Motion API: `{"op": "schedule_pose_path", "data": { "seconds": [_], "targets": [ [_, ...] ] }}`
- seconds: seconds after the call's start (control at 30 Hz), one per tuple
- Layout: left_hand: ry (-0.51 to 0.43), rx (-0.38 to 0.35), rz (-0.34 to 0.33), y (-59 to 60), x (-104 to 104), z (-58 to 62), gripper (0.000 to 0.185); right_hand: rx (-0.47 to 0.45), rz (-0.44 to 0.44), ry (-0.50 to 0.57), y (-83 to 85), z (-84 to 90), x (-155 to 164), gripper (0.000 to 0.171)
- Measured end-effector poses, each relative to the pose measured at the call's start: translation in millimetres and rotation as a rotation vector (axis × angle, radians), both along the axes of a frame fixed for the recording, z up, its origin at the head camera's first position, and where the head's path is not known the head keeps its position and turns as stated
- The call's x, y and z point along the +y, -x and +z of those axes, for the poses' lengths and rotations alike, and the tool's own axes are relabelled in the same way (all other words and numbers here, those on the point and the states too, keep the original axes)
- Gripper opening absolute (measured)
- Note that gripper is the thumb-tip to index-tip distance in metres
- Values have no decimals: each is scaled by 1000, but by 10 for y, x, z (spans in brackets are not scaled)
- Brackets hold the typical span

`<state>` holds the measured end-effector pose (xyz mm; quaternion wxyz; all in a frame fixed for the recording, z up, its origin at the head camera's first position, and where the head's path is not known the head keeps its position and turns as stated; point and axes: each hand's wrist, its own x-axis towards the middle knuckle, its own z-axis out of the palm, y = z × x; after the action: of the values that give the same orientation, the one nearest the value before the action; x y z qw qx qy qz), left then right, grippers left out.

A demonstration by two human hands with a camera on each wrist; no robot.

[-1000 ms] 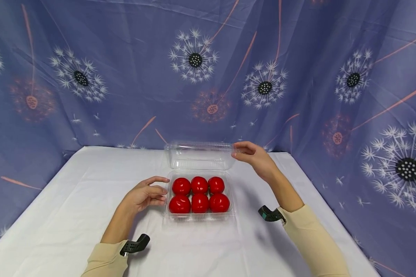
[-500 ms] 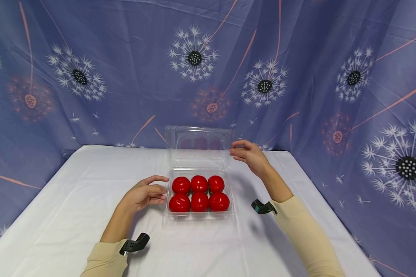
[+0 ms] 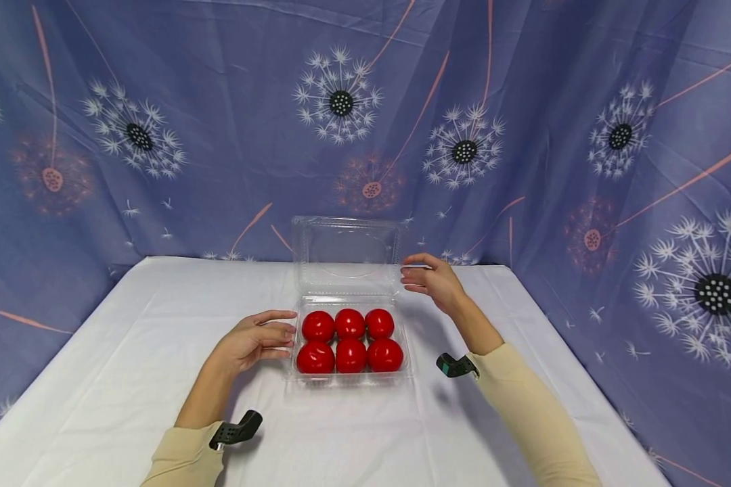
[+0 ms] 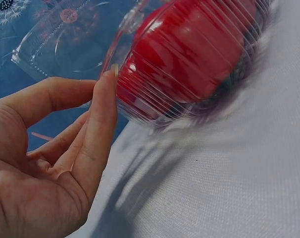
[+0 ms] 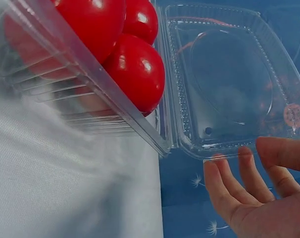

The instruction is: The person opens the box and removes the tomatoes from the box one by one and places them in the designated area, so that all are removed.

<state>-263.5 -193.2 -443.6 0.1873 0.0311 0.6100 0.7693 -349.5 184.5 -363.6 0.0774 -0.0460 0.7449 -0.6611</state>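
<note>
A clear plastic clamshell container lies on the table with several glossy red tomatoes in two rows. Its hinged lid stands raised at the back, leaning away. At the container's left side is my left hand, whose fingertips touch the rim. My right hand is beside the lid's right edge, with fingers loosely bent. The right wrist view has these fingertips at or very near the lid's lower edge; whether they touch it is hard to tell.
A white cloth covers the table. Behind it hangs a blue curtain printed with dandelions, close to the raised lid. Both sleeves carry a black wrist device, one on the left and one on the right.
The lid has swung up and back from a lower tilt. My right hand has moved slightly left and toward me along its edge. The left hand and the tomatoes stay in place.
</note>
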Motion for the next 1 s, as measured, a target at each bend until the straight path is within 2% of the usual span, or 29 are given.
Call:
{"op": "schedule_pose_path", "data": {
  "seconds": [0.47, 1.0],
  "targets": [
    [11, 6, 5, -28, 8, 53, 63, -14, 1, 70, 125, -83, 15, 46],
    [19, 13, -4, -25, -2, 59, 62, -67, -112, 51, 295, -240, -59, 39]
  ]
}}
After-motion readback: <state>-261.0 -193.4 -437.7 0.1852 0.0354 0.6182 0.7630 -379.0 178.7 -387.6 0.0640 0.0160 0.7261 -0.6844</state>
